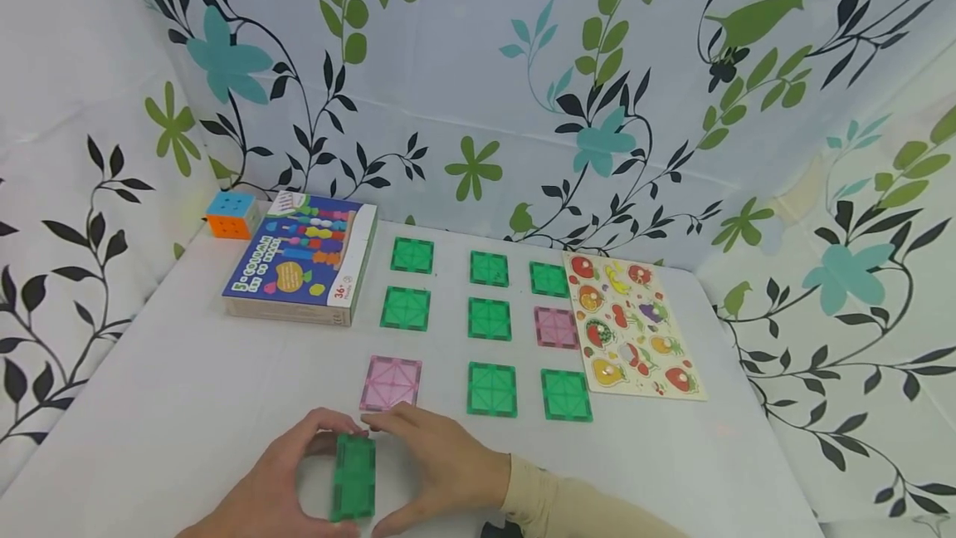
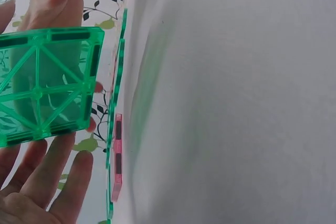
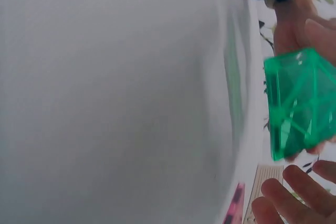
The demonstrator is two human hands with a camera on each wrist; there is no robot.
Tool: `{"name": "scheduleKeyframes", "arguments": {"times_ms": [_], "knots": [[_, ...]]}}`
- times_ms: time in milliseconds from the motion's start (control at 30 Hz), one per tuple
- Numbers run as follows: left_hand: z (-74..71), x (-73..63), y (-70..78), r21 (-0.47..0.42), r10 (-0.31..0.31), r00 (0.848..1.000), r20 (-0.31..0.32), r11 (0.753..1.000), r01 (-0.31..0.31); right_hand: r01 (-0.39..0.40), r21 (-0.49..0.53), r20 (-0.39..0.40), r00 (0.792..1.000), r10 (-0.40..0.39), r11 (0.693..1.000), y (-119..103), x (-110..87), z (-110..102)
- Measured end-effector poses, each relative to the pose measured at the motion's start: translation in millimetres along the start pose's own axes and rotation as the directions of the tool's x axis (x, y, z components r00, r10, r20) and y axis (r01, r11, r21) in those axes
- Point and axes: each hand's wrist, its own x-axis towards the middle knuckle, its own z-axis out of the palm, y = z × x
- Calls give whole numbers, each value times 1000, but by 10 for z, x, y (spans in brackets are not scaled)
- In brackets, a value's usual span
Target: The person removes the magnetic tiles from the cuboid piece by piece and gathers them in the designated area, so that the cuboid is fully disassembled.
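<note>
Near the table's front edge my left hand (image 1: 291, 471) holds a green magnetic tile (image 1: 353, 478) between thumb and fingers. The tile stands tilted, so the head view shows it narrow; its see-through square face (image 2: 50, 85) with crossing ribs fills the left of the left wrist view. My right hand (image 1: 444, 467) curves around the tile's right side with fingers and thumb spread. In the right wrist view its fingers (image 3: 294, 195) are apart from the tile. A pink tile (image 1: 391, 383) lies flat just beyond both hands.
Several green tiles (image 1: 491, 389) lie in loose rows, with a second pink tile (image 1: 556, 327) among them. A fruit puzzle board (image 1: 635, 326) lies at right. A boxed game (image 1: 299, 260) and a puzzle cube (image 1: 230, 215) sit at back left. Patterned cloth (image 1: 463, 90) hangs behind.
</note>
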Motion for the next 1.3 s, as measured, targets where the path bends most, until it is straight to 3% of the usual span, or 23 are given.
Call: {"name": "scheduleKeyframes", "arguments": {"times_ms": [100, 233, 433, 633, 767, 933, 1033, 1200, 1233, 1300], "knots": [[22, 5, 5, 2, 15, 999, -48, 1000, -15, -7, -5, -14, 1000, 7, 1000, -42, 47, 37], [55, 15, -7, -24, 76, 991, -108, 997, -79, -30, 7, -29, 999, 31, 1000, -65, 65, 57], [93, 15, -8, -30, 151, 978, -145, 987, -157, -70, 57, -10, 997, 71, 996, -61, 47, 104], [99, 14, 0, 15, 126, 976, -177, 992, -125, -61, 54, -38, 997, 63, 997, -49, 50, 108], [72, 32, -22, 57, 172, 960, -220, 985, -164, -38, -11, -57, 998, 37, 999, -45, 104, 41], [-3, 30, -25, 92, 155, 942, -299, 987, -133, -57, -103, -39, 998, 53, 993, -20, 266, -101], [-44, 21, -1, 83, 132, 906, -402, 991, -108, -83, -159, -30, 996, 80, 984, 7, 424, -198], [-75, -11, 101, 37, 92, 807, -584, 996, -87, -119, -258, -29, 993, 116, 959, 92, 754, -281], [-78, -18, 118, 38, 99, 794, -599, 995, -95, -126, -275, -29, 992, 123, 953, 107, 823, -285], [-76, -34, 139, 38, 117, 785, -608, 992, -118, -141, -303, -28, 990, 140, 943, 122, 963, -284]]}}
